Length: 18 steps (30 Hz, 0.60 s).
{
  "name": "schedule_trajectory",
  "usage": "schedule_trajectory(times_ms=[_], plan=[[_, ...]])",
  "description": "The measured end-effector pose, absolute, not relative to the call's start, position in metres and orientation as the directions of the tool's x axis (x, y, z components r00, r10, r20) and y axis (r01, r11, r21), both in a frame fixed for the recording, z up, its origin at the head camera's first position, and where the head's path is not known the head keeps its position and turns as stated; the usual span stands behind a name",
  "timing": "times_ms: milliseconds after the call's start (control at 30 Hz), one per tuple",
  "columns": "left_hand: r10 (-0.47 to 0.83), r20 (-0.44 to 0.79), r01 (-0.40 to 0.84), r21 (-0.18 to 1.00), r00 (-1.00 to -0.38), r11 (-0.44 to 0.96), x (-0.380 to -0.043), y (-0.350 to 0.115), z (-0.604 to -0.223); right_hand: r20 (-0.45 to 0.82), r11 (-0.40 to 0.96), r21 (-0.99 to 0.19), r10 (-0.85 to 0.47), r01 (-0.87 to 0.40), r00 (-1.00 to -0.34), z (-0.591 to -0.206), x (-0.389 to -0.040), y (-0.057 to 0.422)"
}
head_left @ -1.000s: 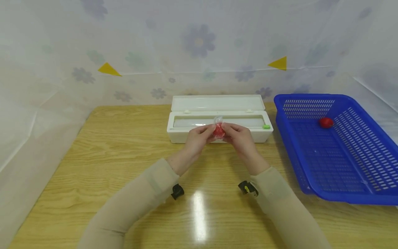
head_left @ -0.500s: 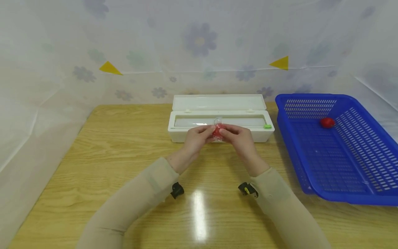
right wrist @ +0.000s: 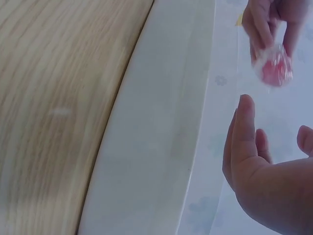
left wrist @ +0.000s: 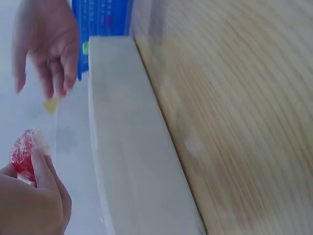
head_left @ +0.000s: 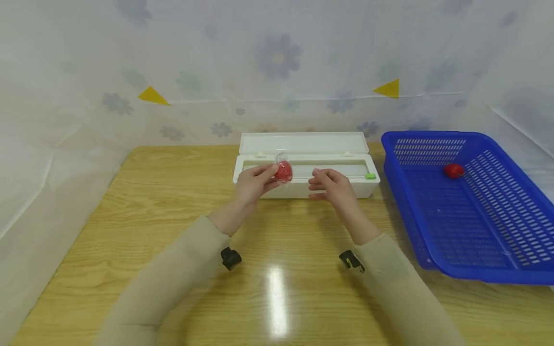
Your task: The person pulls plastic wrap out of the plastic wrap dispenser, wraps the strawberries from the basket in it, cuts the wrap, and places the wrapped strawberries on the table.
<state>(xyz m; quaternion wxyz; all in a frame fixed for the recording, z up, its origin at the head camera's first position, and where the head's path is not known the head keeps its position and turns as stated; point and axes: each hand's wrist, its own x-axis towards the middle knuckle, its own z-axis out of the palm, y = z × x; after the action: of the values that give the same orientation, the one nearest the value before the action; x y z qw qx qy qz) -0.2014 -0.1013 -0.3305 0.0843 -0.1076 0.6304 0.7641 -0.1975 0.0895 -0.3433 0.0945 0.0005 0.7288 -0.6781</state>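
Observation:
My left hand (head_left: 252, 186) pinches a small round red item wrapped in crinkled clear cling film (head_left: 283, 171) between thumb and fingers. A twist of film sticks up at its top. In the left wrist view the wrapped red item (left wrist: 24, 152) shows bright through the film. My right hand (head_left: 337, 188) is apart from it to the right, fingers loosely bent and holding nothing. Both hands are over the front of a white cling film dispenser (head_left: 320, 190), whose lid (head_left: 303, 143) is raised. A green slide cutter (head_left: 370, 176) sits at its right end.
To the right stands a blue plastic basket (head_left: 409, 211) with slotted walls. One red item (head_left: 454, 170) lies inside it near the back. The wooden table (head_left: 182, 211) ends against a flower-patterned sheet (head_left: 207, 57) bearing two yellow triangles.
Both hands pinched the wrapped item together before. The right hand has let go and drawn slightly right; the left hand has carried the item left.

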Motion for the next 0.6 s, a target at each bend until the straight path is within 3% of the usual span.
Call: schedule_trajectory(times_ms=[600], plan=[[-0.208, -0.353, -0.333, 0.935, -0.912, -0.123, -0.21, -0.229, -0.331, -0.152, 0.134, -0.981, -0.081, 0.141, -0.985, -0.349, -0.194, 0.101]])
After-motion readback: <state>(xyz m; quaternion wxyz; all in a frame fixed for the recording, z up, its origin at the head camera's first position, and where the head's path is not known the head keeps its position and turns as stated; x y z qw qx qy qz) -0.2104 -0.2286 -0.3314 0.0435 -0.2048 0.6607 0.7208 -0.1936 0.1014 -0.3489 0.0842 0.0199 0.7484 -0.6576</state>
